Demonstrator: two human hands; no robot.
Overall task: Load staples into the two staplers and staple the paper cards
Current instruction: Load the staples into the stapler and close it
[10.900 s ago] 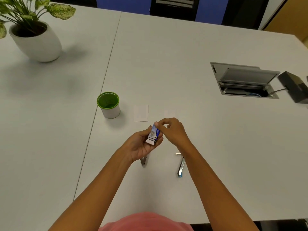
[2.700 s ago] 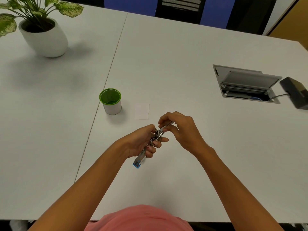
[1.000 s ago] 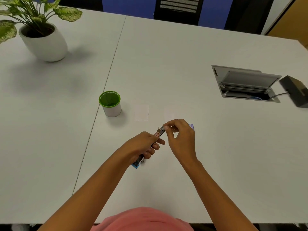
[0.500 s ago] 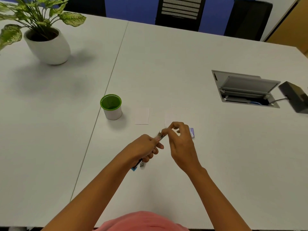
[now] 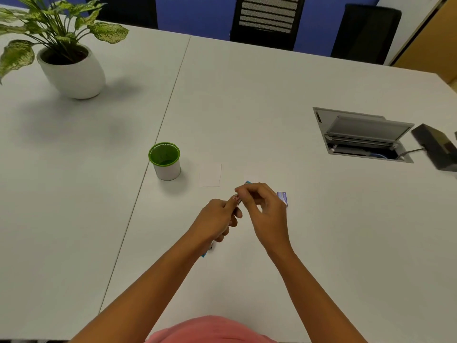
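Observation:
My left hand grips a slim metal stapler; its blue rear end pokes out below the palm and its front tip shows above my thumb. My right hand pinches at that front tip with thumb and forefinger. A small blue piece sticks out just above those fingers. The purple staple box lies on the table behind my right hand. One white paper card lies flat to the left; a second card is partly hidden by my right fingers. I see no second stapler.
A green-rimmed white cup stands left of the cards. A potted plant sits at the far left. An open cable hatch and a black box are at the right. A table seam runs past the cup.
Both hands stay joined at the stapler's front end. My right fingers have shifted slightly over the tip, and a small blue piece now shows above them.

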